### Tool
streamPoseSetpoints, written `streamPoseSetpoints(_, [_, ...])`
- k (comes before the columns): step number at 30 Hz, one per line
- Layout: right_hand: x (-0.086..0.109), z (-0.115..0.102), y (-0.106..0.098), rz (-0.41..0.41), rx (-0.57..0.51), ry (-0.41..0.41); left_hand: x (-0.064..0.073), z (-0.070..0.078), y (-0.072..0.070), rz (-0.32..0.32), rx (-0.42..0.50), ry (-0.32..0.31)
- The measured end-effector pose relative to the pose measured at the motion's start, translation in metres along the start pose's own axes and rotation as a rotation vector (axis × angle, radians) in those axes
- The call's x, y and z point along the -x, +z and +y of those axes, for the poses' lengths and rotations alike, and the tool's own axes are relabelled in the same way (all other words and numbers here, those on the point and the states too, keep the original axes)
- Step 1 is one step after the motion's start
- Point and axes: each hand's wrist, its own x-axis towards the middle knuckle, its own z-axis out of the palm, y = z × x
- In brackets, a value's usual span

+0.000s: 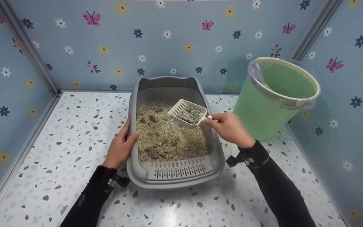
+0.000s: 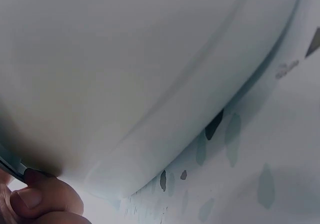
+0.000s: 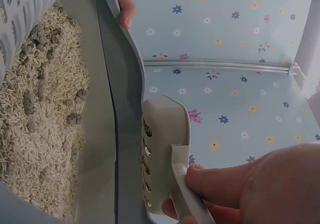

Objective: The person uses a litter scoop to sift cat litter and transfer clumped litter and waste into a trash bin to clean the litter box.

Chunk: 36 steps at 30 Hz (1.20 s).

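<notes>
My right hand (image 1: 232, 127) pinches the handle of a cream slotted litter scoop (image 1: 181, 122), thumb on top. Grey clumps (image 1: 191, 115) lie in the scoop, which is over the right half of a grey litter box (image 1: 137, 175). Pale litter pellets (image 1: 181, 138) with darker clumps cover the box's bottom. On the box's left side my left hand (image 1: 120, 148) grips the rim, thumb over the edge and fingers outside. The left wrist view shows the box's outer wall (image 2: 125, 84) and curled fingers (image 2: 52, 196) at its rim. In the right wrist view the scoop (image 3: 167, 129) appears side-on.
A green bin (image 1: 254, 116) with a clear liner (image 1: 257, 74) stands at the back right, close to my right hand. Flowered blue panels (image 1: 172, 47) enclose the back and both sides. The speckled white surface (image 1: 83, 126) extends around the box.
</notes>
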Motion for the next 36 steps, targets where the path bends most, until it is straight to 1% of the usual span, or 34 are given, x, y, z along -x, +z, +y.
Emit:
streamPoseSetpoints(2, [0.0,0.0,-0.008,0.016,0.019,-0.012,-0.001,-0.001,0.0,-0.005,-0.002,0.008])
streamPoseSetpoints(5, [-0.001,-0.001,-0.022,0.036,0.023,-0.008,-0.001,-0.003,0.0,-0.014,-0.007,0.017])
streamPoseSetpoints(11, [-0.004,-0.003,-0.058,0.079,0.017,0.026,-0.002,-0.004,-0.001,-0.004,-0.028,0.01])
streamPoseSetpoints(14, [-0.005,-0.004,-0.081,0.113,0.023,0.067,-0.002,-0.003,-0.002,0.0,-0.027,0.005])
streamPoseSetpoints(18, [-0.002,-0.002,-0.116,0.166,0.033,0.151,-0.001,-0.003,-0.001,-0.004,-0.018,0.001])
streamPoseSetpoints(23, [0.0,0.01,-0.156,0.225,0.049,0.216,-0.001,-0.002,-0.001,-0.009,-0.012,0.002])
streamPoseSetpoints(27, [0.001,0.024,-0.181,0.282,0.082,0.25,-0.001,0.0,-0.002,0.001,-0.014,0.005])
streamPoseSetpoints(32, [0.002,0.039,-0.201,0.362,0.143,0.293,-0.001,0.0,-0.001,-0.007,0.013,0.006])
streamPoseSetpoints(36, [0.001,0.05,-0.209,0.377,0.223,0.346,0.0,0.0,-0.002,-0.013,0.021,-0.002])
